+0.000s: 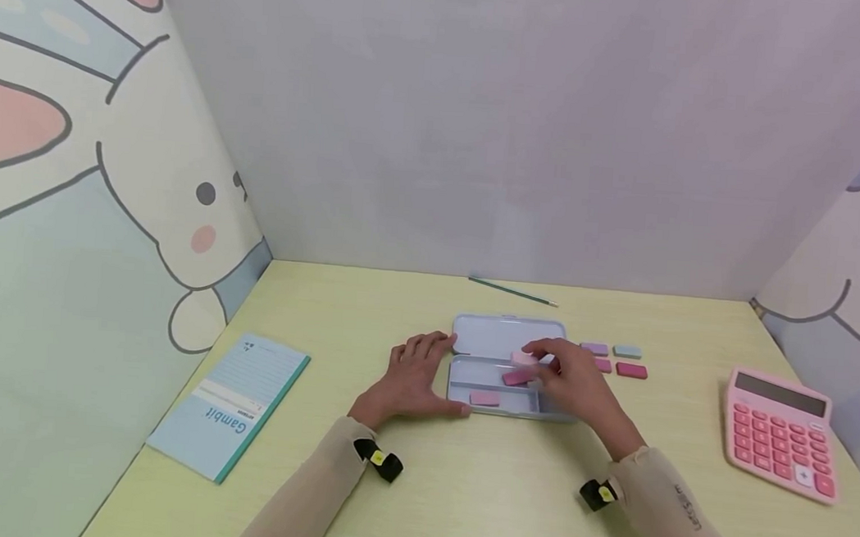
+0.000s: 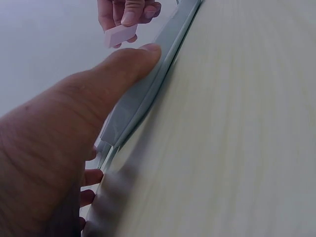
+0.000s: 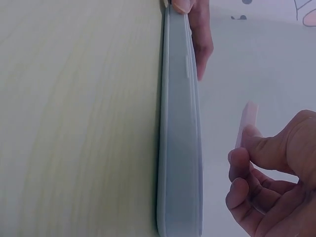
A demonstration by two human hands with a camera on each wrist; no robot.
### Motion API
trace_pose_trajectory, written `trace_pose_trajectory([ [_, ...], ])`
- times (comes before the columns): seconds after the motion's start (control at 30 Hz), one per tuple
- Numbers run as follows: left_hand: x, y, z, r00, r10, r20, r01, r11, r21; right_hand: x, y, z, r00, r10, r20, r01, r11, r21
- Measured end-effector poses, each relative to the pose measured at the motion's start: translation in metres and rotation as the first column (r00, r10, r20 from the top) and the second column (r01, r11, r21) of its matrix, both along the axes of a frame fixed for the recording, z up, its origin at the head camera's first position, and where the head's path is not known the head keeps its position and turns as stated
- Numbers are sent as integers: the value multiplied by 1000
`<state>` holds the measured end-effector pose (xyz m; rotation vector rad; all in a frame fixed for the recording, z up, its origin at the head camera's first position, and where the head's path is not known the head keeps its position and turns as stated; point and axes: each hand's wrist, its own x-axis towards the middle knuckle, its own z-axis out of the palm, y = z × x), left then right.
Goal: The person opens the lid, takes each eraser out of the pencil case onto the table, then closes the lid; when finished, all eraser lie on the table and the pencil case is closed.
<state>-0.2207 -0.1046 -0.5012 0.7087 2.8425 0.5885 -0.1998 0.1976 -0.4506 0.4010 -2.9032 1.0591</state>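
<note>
**Head-view stock-take: erasers into the tin case**

Head camera. Item one: an open pale-blue tin case (image 1: 503, 337) on a yellow-green table (image 1: 476, 485), lid laid back toward the wall. Its tray holds two pink erasers, one flat at the front-left (image 1: 484, 398), one lying aslant in the middle (image 1: 518, 377). Item two: the left hand (image 1: 412, 378), fingers fairly straight, pressed against the case's left end with the thumb along the front edge, steadying it. Item three: the right hand (image 1: 578, 384), fingertips pinching a pale pink eraser (image 1: 522, 358) over the tray. Loose stock to the right of the case: a lilac eraser (image 1: 594, 348), a grey-green one (image 1: 627, 351), a dark pink one (image 1: 631, 370), and another pink one (image 1: 603, 365) half hidden behind the right hand. Also present: pencil (image 1: 511, 291) near the wall, blue notebook (image 1: 233, 404) at left, pink calculator (image 1: 782, 430) at right.

Left wrist camera. The thumb lies along the case rim (image 2: 148, 98); beyond it the other hand's fingers (image 2: 129, 12) pinch the pale eraser (image 2: 120, 36), clear of the tray.

Right wrist camera. Case wall (image 3: 180, 148) seen edge-on; the pale eraser (image 3: 247, 123) stands on end between thumb and fingers, beside the case and not touching it.

Judgement: the placing step is in hand, an eraser held above the tray and not yet set down. The next move calls for lowering it flat into bare tray space, clear of the slanted eraser, while the left hand braces the case.
</note>
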Motion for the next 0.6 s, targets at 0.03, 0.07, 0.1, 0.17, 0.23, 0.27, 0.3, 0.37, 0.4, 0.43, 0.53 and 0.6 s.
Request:
trace_pose_trajectory([
  [0.03, 0, 0, 0, 1000, 0, -2, 0, 1000, -2, 1, 3, 1, 1000, -10, -5, 10, 1000, 3],
  [0.07, 0, 0, -1, 1000, 0, -3, 0, 1000, -1, 3, 6, 1, 1000, -19, -11, 19, 1000, 4],
  [0.1, 0, 0, -1, 1000, 0, -5, 0, 1000, -3, 4, 10, 2, 999, -26, -19, 26, 1000, 7],
  [0.17, 0, 0, -1, 1000, 0, -6, 0, 1000, -2, 6, 16, 2, 999, -41, -31, 41, 999, 12],
  [0.23, -1, 0, -2, 1000, 1, -4, -1, 1000, -2, 7, 23, 3, 998, -48, -45, 49, 999, 18],
  [0.27, -1, 0, -2, 1000, 1, -3, -1, 1000, -3, 8, 27, 4, 998, -50, -50, 51, 998, 21],
  [0.3, -1, 0, -2, 1000, 1, -2, -1, 1000, -6, 8, 30, 4, 997, -53, -54, 54, 998, 27],
  [0.37, -1, 0, -2, 1000, 2, -3, -2, 1000, -8, 9, 38, 4, 997, -59, -57, 61, 998, 35],
  [0.4, -1, 0, -2, 1000, 2, -5, -2, 1000, -9, 9, 41, 5, 996, -63, -61, 65, 997, 41],
  [0.43, -2, 0, -2, 1000, 2, -7, -2, 1000, -10, 9, 45, 4, 996, -65, -68, 68, 997, 44],
  [0.53, -1, 1, -2, 1000, 1, -11, -2, 1000, -8, 10, 56, 3, 993, -65, -98, 71, 996, 55],
  [0.6, -1, 1, -2, 1000, 2, -10, -2, 1000, -2, 11, 63, 2, 990, -63, -124, 70, 996, 57],
])
